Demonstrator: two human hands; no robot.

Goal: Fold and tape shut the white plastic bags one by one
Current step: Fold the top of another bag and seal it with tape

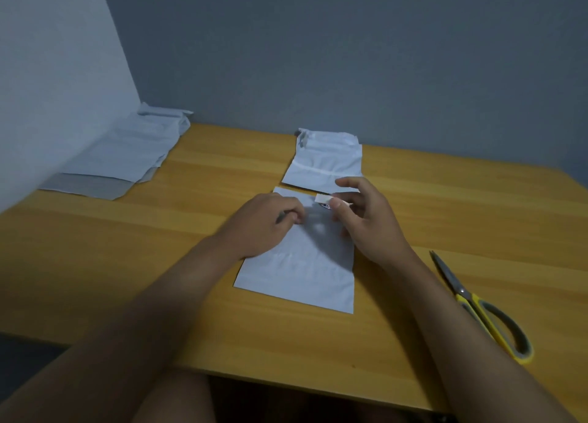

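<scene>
Pinching tape strip [331,200], bag [302,260] print illegible, perhaps logo

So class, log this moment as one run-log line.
stage: taping | left hand: pressing bag | right hand: pinching tape piece | scissors: idle, right

Wooden table [127,263]: bags [299,273], scissors [477,305]

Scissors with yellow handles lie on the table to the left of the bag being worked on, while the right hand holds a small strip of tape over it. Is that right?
Not quite. The head view shows the scissors lying to the right of the bag, beside the right forearm. The rest holds: the right hand pinches a small strip of tape over the bag.
</scene>
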